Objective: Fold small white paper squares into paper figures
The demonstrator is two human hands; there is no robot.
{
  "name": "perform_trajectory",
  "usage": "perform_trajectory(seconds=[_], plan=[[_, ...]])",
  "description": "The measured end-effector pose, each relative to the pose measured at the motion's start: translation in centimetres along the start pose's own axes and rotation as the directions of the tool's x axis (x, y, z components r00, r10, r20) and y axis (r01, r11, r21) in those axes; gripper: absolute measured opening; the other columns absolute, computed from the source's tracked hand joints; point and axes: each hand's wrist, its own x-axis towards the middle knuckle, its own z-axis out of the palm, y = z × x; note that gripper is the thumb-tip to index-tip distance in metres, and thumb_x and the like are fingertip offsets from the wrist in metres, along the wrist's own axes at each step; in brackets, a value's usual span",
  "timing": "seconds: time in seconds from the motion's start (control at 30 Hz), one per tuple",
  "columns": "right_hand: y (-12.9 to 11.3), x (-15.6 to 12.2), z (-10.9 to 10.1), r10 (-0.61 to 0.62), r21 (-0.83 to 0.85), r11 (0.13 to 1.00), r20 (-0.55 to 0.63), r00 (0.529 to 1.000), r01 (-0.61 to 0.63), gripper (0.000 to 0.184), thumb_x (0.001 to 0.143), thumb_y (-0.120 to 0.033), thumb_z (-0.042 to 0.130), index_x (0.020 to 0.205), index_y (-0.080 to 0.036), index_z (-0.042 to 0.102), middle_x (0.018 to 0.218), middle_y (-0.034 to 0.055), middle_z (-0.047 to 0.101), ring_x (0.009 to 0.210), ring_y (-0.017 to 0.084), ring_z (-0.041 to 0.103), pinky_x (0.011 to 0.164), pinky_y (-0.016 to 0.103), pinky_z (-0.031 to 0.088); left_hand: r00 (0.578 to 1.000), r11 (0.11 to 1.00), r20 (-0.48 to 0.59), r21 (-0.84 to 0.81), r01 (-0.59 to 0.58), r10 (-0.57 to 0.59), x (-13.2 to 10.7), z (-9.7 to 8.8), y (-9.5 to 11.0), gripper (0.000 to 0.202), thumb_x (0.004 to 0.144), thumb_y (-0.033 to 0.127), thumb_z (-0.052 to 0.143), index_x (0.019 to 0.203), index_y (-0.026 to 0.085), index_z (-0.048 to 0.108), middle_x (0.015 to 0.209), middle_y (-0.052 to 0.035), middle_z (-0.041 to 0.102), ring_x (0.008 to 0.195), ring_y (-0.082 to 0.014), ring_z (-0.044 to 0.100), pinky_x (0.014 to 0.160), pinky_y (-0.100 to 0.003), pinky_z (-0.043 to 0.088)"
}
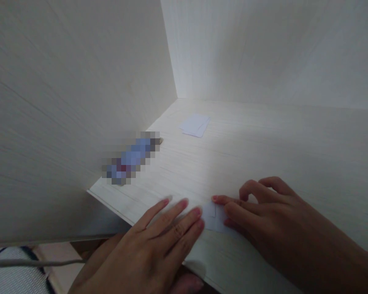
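A small piece of white paper point(213, 220) lies on the table near its front edge, with an overlapping flap or layer visible on it. My left hand point(159, 241) is laid flat with fingers stretched out, its fingertips at the paper's left edge. At the paper's right side is my right hand point(263, 220), with its index fingertip on the top edge and the thumb lower down. The other fingers of that hand are bent, and they partly hide the paper's right end.
Several white paper sheets point(194, 124) lie loosely stacked farther back on the pale table point(279, 151). A pixelated bluish object point(133, 157) rests by the left panel point(79, 81). A back panel point(263, 49) closes the far side. A grey cable point(33, 263) runs at lower left.
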Motion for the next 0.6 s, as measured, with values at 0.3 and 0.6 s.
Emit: perform_trajectory(seconds=[0.3,0.6], plan=[[0.0,-0.1,-0.4,0.041,0.059,0.997,0.041,0.998,-0.043,0.029,0.099,-0.008,0.053,0.115,-0.023,0.071,0.096,0.0041,0.080,0.093,0.027,0.074,0.087,0.044,0.049,0.998,0.999,-0.055,-0.004,0.037,-0.037,0.8,-0.3,0.7,0.058,0.103,0.057,0.058,0.142,0.014,0.065,0.146,-0.0058,0.069,0.137,-0.0282,0.063,0.121,-0.044,0.048],[0.5,-0.9,0.8,0.146,0.352,0.926,-0.002,0.989,-0.136,0.031,0.099,-0.012,0.055,0.123,-0.026,0.069,0.108,0.0066,0.079,0.101,0.025,0.075,0.087,0.041,0.061,0.959,0.892,0.055,-0.354,0.280,-0.280,6.2,-1.0,0.8,0.022,0.106,0.030,0.056,0.109,0.020,0.075,0.103,-0.0050,0.077,0.099,-0.0242,0.070,0.095,-0.045,0.061]])
